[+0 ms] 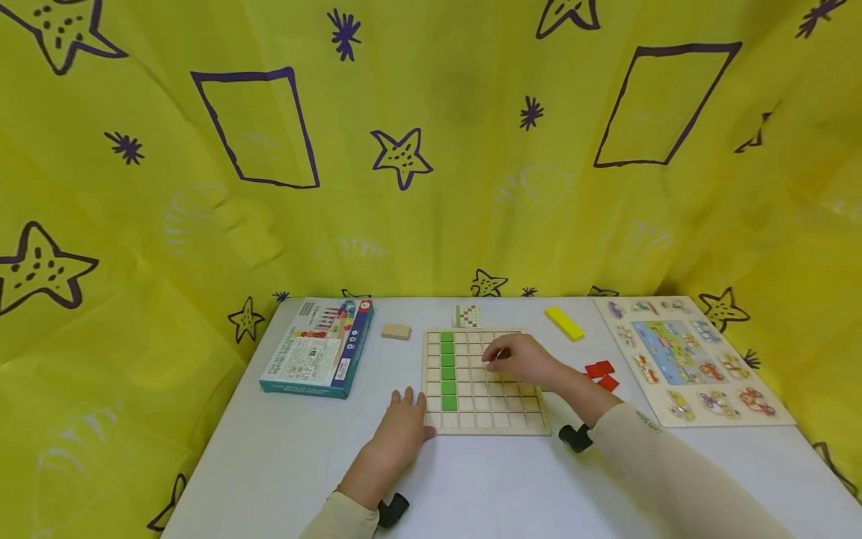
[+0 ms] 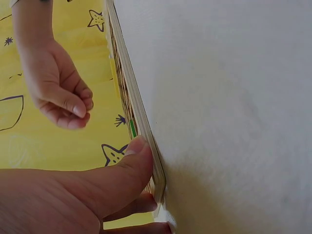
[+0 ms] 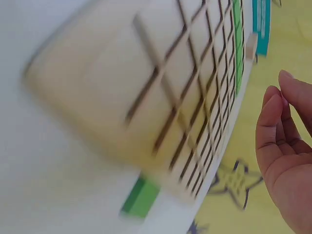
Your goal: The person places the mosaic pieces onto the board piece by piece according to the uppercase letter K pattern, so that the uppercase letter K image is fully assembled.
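Observation:
A wooden grid board (image 1: 485, 419) lies on the white table, with a column of green tiles (image 1: 447, 370) in its second column from the left. My left hand (image 1: 404, 421) lies flat at the board's front left corner, and its thumb (image 2: 122, 170) presses against the board's edge (image 2: 139, 117). My right hand (image 1: 517, 359) hovers over the upper middle cells with loosely curled fingers (image 2: 73, 105). Nothing shows between them in either wrist view. In the right wrist view my right hand (image 3: 287, 146) hangs just off the blurred board (image 3: 146, 87).
A blue box (image 1: 319, 348) lies to the left, and a wooden block (image 1: 396, 331) and a pattern card (image 1: 467, 316) lie behind the board. Right of the board are a yellow bar (image 1: 564, 323), red pieces (image 1: 601, 373), a loose green tile (image 3: 141, 197) and a picture puzzle (image 1: 687, 359). Yellow cloth surrounds the table.

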Motion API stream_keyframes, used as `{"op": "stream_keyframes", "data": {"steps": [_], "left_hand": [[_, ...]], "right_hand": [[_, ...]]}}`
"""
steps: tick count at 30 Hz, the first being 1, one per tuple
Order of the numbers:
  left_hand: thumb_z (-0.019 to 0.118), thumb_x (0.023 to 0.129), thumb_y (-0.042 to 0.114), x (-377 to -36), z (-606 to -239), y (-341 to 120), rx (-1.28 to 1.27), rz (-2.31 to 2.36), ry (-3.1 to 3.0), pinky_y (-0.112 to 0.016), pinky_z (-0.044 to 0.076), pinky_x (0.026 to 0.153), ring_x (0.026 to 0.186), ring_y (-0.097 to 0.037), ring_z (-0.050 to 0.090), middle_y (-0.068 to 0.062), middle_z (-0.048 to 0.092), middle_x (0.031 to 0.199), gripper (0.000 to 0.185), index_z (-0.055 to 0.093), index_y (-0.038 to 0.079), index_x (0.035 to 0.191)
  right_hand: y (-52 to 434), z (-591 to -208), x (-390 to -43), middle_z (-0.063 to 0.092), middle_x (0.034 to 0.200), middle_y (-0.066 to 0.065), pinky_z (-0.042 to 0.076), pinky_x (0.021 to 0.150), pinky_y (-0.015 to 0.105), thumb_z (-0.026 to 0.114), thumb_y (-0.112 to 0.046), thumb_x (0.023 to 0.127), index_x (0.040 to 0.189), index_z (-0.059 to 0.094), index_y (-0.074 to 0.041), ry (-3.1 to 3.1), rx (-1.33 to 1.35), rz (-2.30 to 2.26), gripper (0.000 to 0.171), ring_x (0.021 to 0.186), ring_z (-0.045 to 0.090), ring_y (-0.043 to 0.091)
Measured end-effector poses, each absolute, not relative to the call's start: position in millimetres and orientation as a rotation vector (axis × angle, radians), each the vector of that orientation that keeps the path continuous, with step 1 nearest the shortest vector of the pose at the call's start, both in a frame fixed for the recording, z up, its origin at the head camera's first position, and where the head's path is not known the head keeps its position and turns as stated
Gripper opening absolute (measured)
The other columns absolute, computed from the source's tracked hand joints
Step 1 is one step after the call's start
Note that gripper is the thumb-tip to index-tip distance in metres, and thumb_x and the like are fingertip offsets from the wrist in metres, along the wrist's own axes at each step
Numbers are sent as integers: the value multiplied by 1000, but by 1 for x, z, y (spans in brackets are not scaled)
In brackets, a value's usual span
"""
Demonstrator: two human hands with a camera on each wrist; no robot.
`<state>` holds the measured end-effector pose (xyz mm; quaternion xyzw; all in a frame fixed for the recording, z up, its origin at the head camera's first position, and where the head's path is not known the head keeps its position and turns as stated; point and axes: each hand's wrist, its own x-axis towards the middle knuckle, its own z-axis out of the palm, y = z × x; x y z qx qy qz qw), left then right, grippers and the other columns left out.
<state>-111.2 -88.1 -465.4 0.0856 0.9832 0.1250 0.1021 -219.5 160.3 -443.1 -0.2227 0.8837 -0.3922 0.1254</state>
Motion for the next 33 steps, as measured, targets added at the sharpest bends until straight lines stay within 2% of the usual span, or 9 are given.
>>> {"op": "stream_keyframes", "data": {"steps": [12,17,20,33], "left_hand": [[73,92,27,-111,-468,-89,293,357,2915,-53,40,109,136,-52,40,-32,46,145,62,53,-9,139],[73,92,27,-111,-468,-89,298,359,2912,-54,39,109,136,-53,40,-33,46,145,62,52,-10,139],[73,92,27,-111,-467,-89,287,362,2903,-54,39,110,136,-52,39,-33,45,146,63,53,-10,139],[72,93,27,-112,-469,-89,273,354,2893,-54,39,109,137,-52,38,-32,45,147,63,52,-9,140]], "right_hand": [[232,-443,-222,69,94,4,51,73,33,73,-7,92,103,74,-2,2670,-480,-1098,13,83,59,22],[250,-450,-217,68,94,3,51,68,31,74,-9,91,102,75,-4,2667,-415,-1052,13,81,58,20],[257,-458,-214,69,93,2,51,65,31,74,-10,91,102,75,-4,2654,-401,-1034,13,79,58,19],[258,-472,-207,67,92,2,51,71,32,81,-6,83,104,75,-5,2589,-402,-987,22,82,58,19]]}}
